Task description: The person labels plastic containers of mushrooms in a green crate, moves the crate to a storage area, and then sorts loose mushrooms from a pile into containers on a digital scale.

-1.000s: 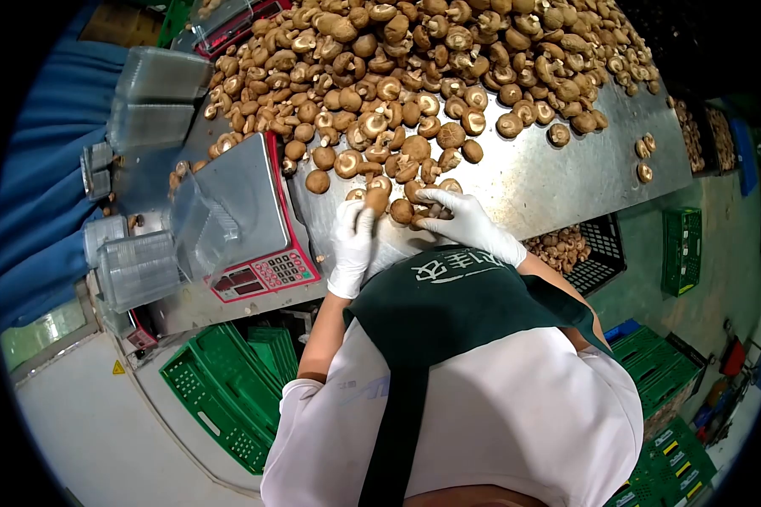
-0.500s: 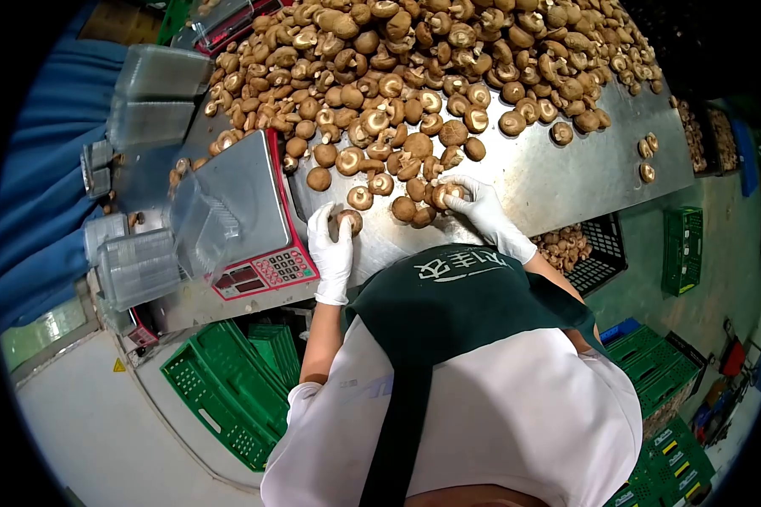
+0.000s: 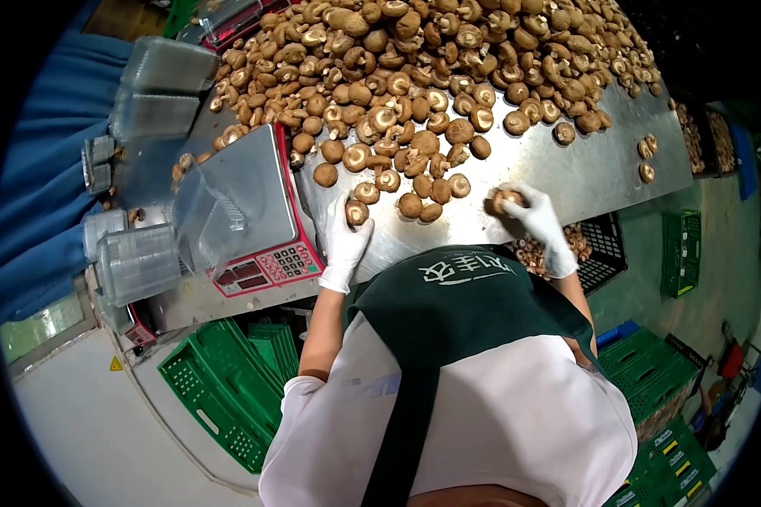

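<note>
The person's left hand [image 3: 344, 241], in a white glove, is closed around a single mushroom [image 3: 357, 211], held just above the steel table [image 3: 583, 169] near its front edge. The right hand [image 3: 537, 221], gloved too, is cupped shut over a small clutch of mushrooms [image 3: 506, 200] at the table's near edge; how many it grips I cannot tell. Just beyond that hand's wrist, below the table, a black crate [image 3: 599, 253] holds more mushrooms.

Between the two hands lies a short scatter of loose mushrooms [image 3: 423, 198], apart from both gloves. Just outside the left hand stands a weighing scale [image 3: 249, 190] with a red keypad panel [image 3: 266, 266], and a clear plastic tray [image 3: 199, 221] rests tilted on its outer side. Past the scale, further from the left hand, sit stacks of clear trays [image 3: 135, 264].

Beyond both hands the big heap of mushrooms [image 3: 448, 59] covers the far half of the table. Down on the floor on the left hand's side stand green crates [image 3: 228, 389].
</note>
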The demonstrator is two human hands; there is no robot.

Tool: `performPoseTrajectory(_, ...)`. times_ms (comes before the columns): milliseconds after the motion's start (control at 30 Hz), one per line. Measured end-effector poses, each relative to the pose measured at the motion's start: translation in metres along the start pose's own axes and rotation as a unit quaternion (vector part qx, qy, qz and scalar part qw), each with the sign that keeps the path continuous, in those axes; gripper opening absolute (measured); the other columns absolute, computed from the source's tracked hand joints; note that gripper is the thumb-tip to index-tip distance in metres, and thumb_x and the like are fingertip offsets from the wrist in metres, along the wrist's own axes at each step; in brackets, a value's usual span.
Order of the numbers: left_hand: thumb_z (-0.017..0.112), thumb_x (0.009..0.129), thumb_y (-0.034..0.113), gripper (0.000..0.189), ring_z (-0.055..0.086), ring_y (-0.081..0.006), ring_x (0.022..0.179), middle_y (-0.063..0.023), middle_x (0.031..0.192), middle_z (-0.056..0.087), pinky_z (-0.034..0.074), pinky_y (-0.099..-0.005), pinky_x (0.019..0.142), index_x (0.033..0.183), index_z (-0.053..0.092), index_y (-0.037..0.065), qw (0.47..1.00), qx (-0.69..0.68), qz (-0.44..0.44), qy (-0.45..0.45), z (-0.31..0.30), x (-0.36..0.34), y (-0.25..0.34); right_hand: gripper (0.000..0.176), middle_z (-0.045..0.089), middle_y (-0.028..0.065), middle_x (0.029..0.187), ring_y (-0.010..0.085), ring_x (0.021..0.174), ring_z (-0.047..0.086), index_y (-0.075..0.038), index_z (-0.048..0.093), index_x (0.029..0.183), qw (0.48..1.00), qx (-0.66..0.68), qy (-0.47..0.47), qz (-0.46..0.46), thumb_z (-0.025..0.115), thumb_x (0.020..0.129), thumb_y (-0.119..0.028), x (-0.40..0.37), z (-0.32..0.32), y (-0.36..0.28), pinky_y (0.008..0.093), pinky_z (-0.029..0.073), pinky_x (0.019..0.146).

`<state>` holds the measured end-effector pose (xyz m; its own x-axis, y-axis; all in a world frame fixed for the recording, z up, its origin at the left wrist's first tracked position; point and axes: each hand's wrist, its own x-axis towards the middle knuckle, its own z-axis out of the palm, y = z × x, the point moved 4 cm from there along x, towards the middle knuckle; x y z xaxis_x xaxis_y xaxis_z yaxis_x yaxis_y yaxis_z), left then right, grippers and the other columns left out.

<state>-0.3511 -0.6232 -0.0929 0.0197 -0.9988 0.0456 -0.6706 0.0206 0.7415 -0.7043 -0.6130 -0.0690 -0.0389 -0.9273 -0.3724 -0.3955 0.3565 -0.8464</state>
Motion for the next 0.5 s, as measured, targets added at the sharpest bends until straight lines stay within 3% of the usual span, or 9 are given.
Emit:
performPoseTrajectory(67, 0.077, 0.065, 0.014, 0.073, 0.049, -0.0336, 0.112, -0.0166, 0.122, 0.048, 0.041, -0.0373, 0.096, 0.130, 0.044, 0.007, 0.998, 0.049, 0.017, -0.020, 0.003, 0.007, 0.012, 0.036, 0.068, 0.0132, 0.092, 0.0197, 0.085, 0.065, -0.005, 0.065, 0.109, 0.997, -0.058, -0.007, 0.045, 0.067, 0.079, -0.025, -0.016, -0.031, 0.021, 0.0288, 0.050, 0.079)
performPoseTrajectory(100, 0.077, 0.065, 0.014, 0.077, 0.047, -0.0324, 0.116, -0.0165, 0.126, 0.045, 0.039, -0.0365, 0.099, 0.133, 0.040, 0.007, 0.994, 0.099, 0.032, -0.036, 0.007, 0.011, 0.016, 0.039, 0.069, 0.0142, 0.091, 0.0257, 0.086, 0.066, -0.005, 0.065, 0.108, 0.984, -0.152, 0.014, 0.092, 0.068, 0.078, -0.029, -0.026, -0.047, 0.026, 0.0300, 0.050, 0.080)
performPoseTrajectory(167, 0.078, 0.065, 0.015, 0.082, 0.043, -0.0341, 0.119, -0.0176, 0.129, 0.043, 0.037, -0.0385, 0.101, 0.136, 0.037, 0.007, 0.995, 0.062, 0.027, -0.067, 0.021, 0.017, 0.009, 0.046, 0.065, 0.0161, 0.104, 0.0306, 0.095, 0.063, -0.004, 0.062, 0.112, 0.962, -0.221, 0.007, 0.163, 0.069, 0.075, -0.031, -0.044, -0.069, 0.040, 0.0325, 0.049, 0.085)
performPoseTrajectory(233, 0.079, 0.064, 0.016, 0.084, 0.042, -0.0355, 0.119, -0.0189, 0.128, 0.042, 0.037, -0.0388, 0.101, 0.136, 0.037, 0.007, 0.989, 0.068, 0.098, -0.083, 0.036, 0.023, 0.006, 0.054, 0.059, 0.0146, 0.119, 0.0303, 0.105, 0.059, -0.005, 0.058, 0.119, 0.910, -0.392, 0.110, 0.078, 0.071, 0.072, -0.029, -0.059, -0.077, 0.031, 0.0342, 0.046, 0.092)
performPoseTrajectory(300, 0.082, 0.060, 0.017, 0.089, 0.042, -0.0357, 0.118, -0.0192, 0.127, 0.042, 0.037, -0.0388, 0.101, 0.137, 0.037, 0.008, 0.988, 0.052, 0.113, -0.095, 0.041, 0.026, 0.011, 0.067, 0.052, 0.0162, 0.129, 0.0306, 0.120, 0.049, -0.005, 0.052, 0.125, 0.954, -0.272, 0.105, 0.071, 0.075, 0.067, -0.027, -0.054, -0.071, 0.024, 0.0367, 0.041, 0.098)
performPoseTrajectory(367, 0.085, 0.056, 0.018, 0.095, 0.044, -0.0339, 0.117, -0.0179, 0.125, 0.042, 0.038, -0.0381, 0.100, 0.137, 0.036, 0.007, 0.986, 0.016, 0.129, -0.109, 0.040, 0.028, 0.013, 0.080, 0.048, 0.0188, 0.132, 0.0304, 0.123, 0.045, -0.004, 0.046, 0.131, 0.976, -0.193, 0.094, 0.049, 0.079, 0.063, -0.031, -0.046, -0.041, 0.005, 0.0377, 0.041, 0.099)
performPoseTrajectory(400, 0.088, 0.050, 0.022, 0.107, 0.046, -0.0335, 0.115, -0.0174, 0.126, 0.041, 0.042, -0.0379, 0.097, 0.140, 0.031, 0.008, 0.986, -0.013, 0.103, -0.133, 0.038, 0.029, 0.012, 0.089, 0.045, 0.0201, 0.135, 0.0308, 0.124, 0.045, -0.006, 0.041, 0.134, 0.971, -0.211, 0.107, -0.008, 0.081, 0.060, -0.033, -0.036, -0.020, 0.006, 0.0375, 0.042, 0.098)
performPoseTrajectory(433, 0.088, 0.050, 0.022, 0.107, 0.046, -0.0335, 0.115, -0.0174, 0.126, 0.041, 0.042, -0.0379, 0.097, 0.140, 0.031, 0.008, 0.985, -0.015, 0.108, -0.136, 0.034, 0.030, 0.018, 0.098, 0.041, 0.0214, 0.138, 0.0312, 0.124, 0.045, -0.008, 0.036, 0.138, 0.964, -0.230, 0.119, -0.065, 0.083, 0.057, -0.035, -0.026, 0.002, 0.007, 0.0372, 0.043, 0.098)
performPoseTrajectory(500, 0.089, 0.046, 0.029, 0.120, 0.048, -0.0349, 0.113, -0.0172, 0.127, 0.040, 0.046, -0.0380, 0.092, 0.143, 0.023, 0.009, 0.986, 0.009, 0.074, -0.148, 0.027, 0.029, 0.029, 0.111, 0.032, 0.0236, 0.142, 0.0353, 0.122, 0.045, -0.011, 0.028, 0.142, 0.936, -0.337, 0.093, -0.050, 0.086, 0.051, -0.037, -0.011, 0.044, -0.021, 0.0387, 0.046, 0.094)
